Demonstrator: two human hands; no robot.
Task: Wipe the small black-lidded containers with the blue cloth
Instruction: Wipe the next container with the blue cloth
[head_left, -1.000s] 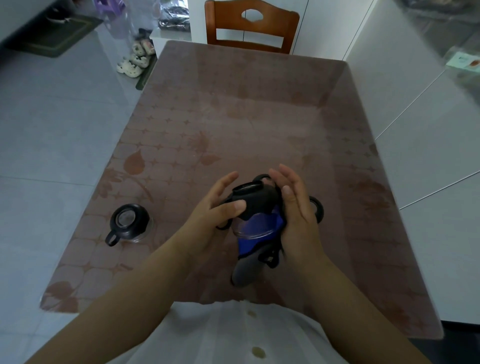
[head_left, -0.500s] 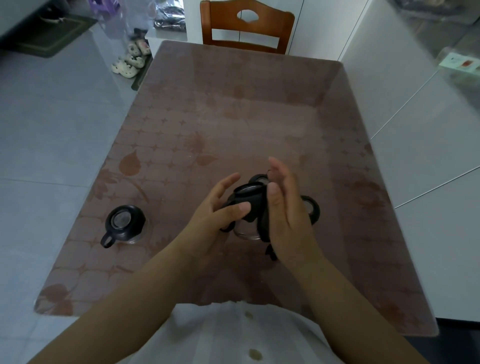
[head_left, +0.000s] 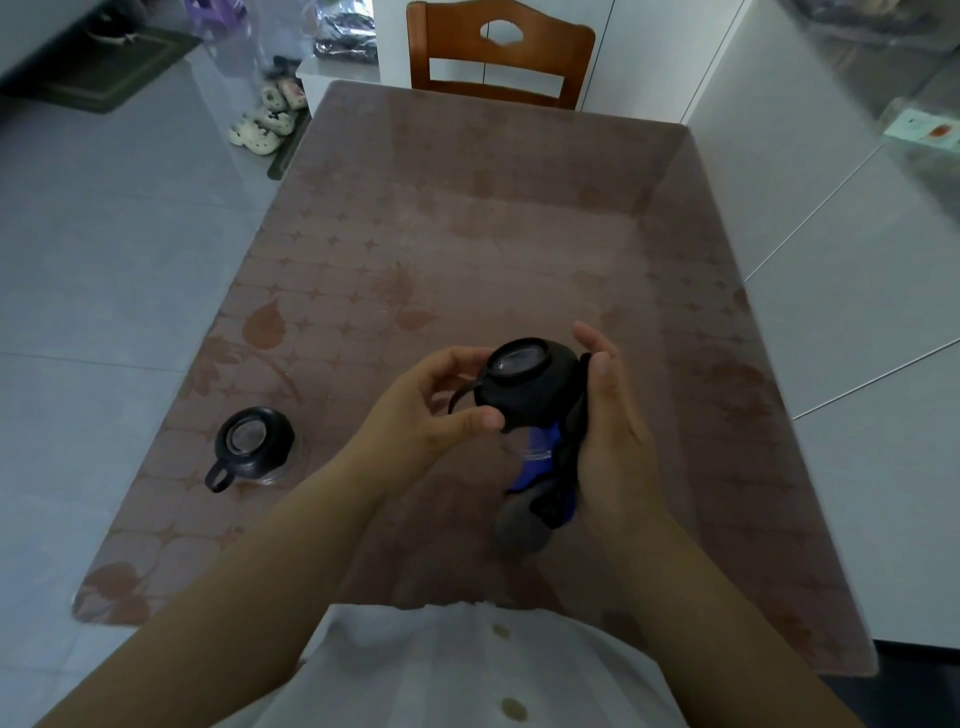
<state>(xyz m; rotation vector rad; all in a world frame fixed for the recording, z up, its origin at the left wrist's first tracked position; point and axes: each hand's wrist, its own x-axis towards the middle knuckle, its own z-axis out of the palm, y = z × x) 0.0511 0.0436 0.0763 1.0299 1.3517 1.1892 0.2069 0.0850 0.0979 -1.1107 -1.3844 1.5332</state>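
A small clear container with a black lid (head_left: 524, 384) is held up above the table's near half. My left hand (head_left: 431, 410) pinches the lid's left side with thumb and fingers. My right hand (head_left: 610, 431) presses the blue cloth (head_left: 545, 467) against the container's right side and underside, fingers fairly straight, with cloth hanging out below the palm. A second black-lidded container (head_left: 254, 447) stands on the table at the left, its loop handle pointing toward me.
The table (head_left: 467, 249) has a brown leaf-patterned cover under glass. A wooden chair (head_left: 498, 57) stands at its far end. Slippers (head_left: 265, 117) lie on the floor at far left. White cabinets (head_left: 831, 260) run along the right.
The held container has been lifted and tilted so its lid faces up toward me. My right hand has slid to its right side, and the blue cloth shows again below.
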